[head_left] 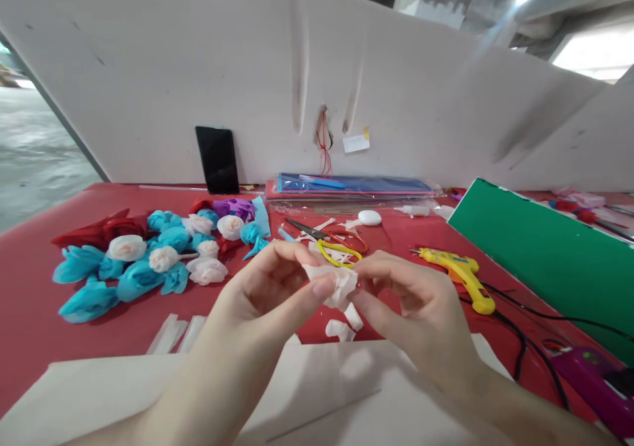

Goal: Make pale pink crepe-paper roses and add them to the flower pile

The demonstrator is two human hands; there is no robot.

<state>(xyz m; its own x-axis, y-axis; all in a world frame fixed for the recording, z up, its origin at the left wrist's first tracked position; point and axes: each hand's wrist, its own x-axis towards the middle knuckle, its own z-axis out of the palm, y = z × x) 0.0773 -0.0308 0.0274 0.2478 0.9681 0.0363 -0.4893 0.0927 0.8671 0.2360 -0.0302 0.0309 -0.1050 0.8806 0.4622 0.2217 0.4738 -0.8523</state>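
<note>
My left hand (270, 284) and my right hand (406, 297) meet above the red table, both pinching a small crumpled piece of white crepe paper (334, 284). A curled strip of the same paper (347, 324) hangs below it, just over a white sheet (198, 386) lying at the table's near edge. Fingers of both hands are closed on the paper.
Several blue, white, red and purple paper flowers (148, 254) lie at the left. Scissors (321, 234) with yellow and red handles lie behind my hands. A yellow glue gun (458, 271) with black cord sits right, by a green board (545, 254). Wrapped paper sheets (351, 185) and a black phone (216, 160) stand against the wall.
</note>
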